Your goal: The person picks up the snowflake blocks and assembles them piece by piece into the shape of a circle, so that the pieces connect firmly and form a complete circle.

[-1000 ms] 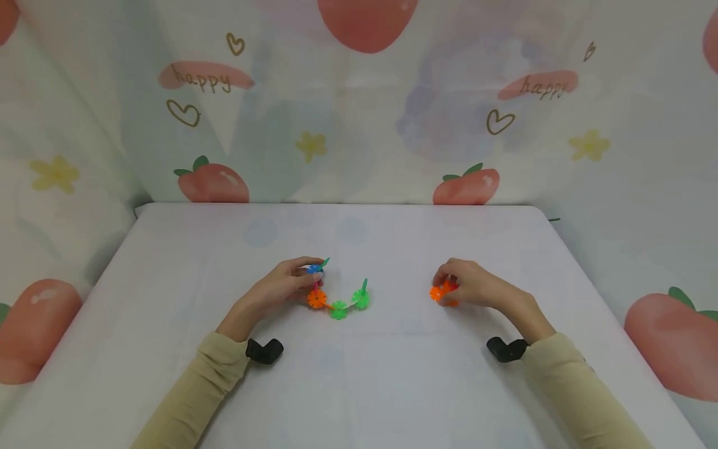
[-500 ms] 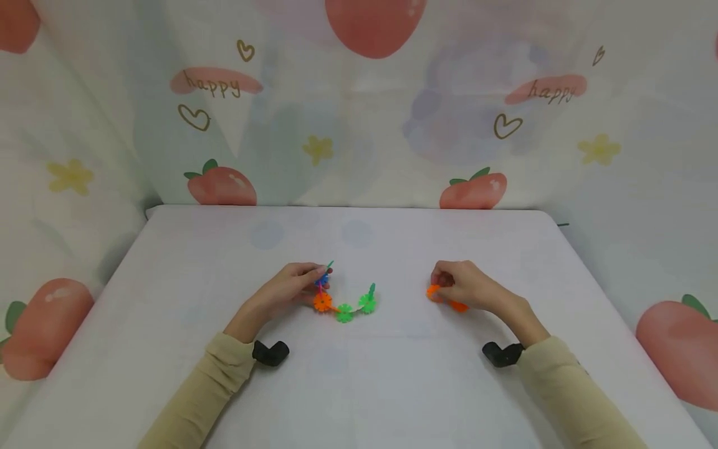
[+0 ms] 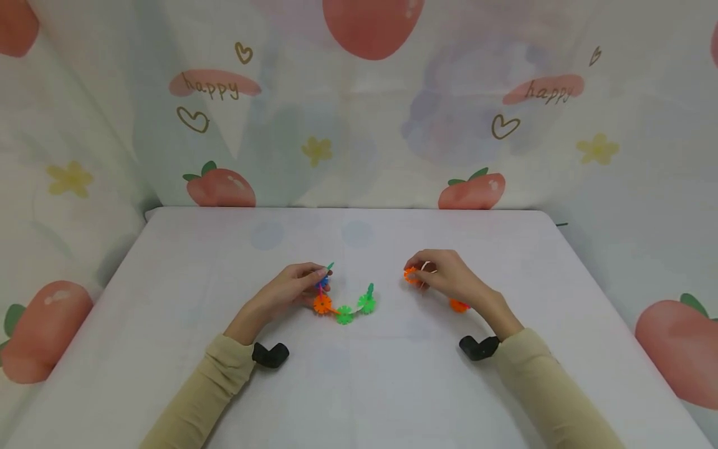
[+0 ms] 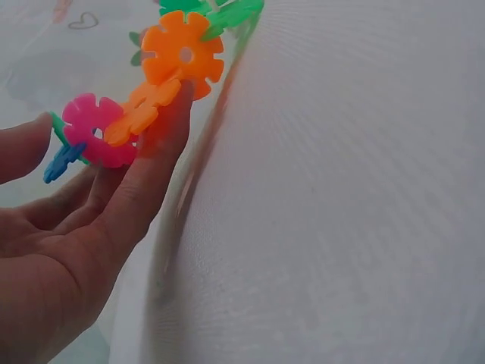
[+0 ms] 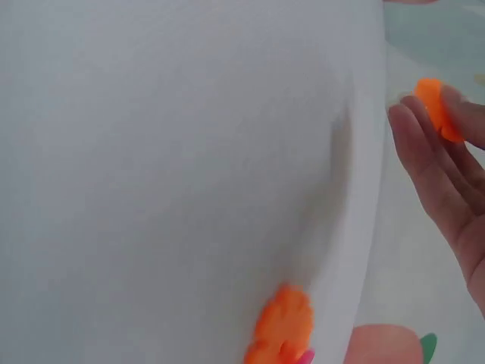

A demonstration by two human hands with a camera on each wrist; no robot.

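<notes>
Since the left hand (image 3: 288,285) pinches the flower chain (image 3: 344,315) over the desk (image 3: 392,380) near one end, a knock could twist its unsupported links loose; the right hand (image 3: 449,274), pinching an orange flower (image 3: 411,275) well apart from it, might drop that if its grip slackens

A white, cloth-covered, rectangular desk (image 3: 359,386) with faint blue spots carries orange flower-shaped plastic pieces (image 5: 284,322) and, apparently, a blurred pink piece (image 5: 306,356).
</notes>
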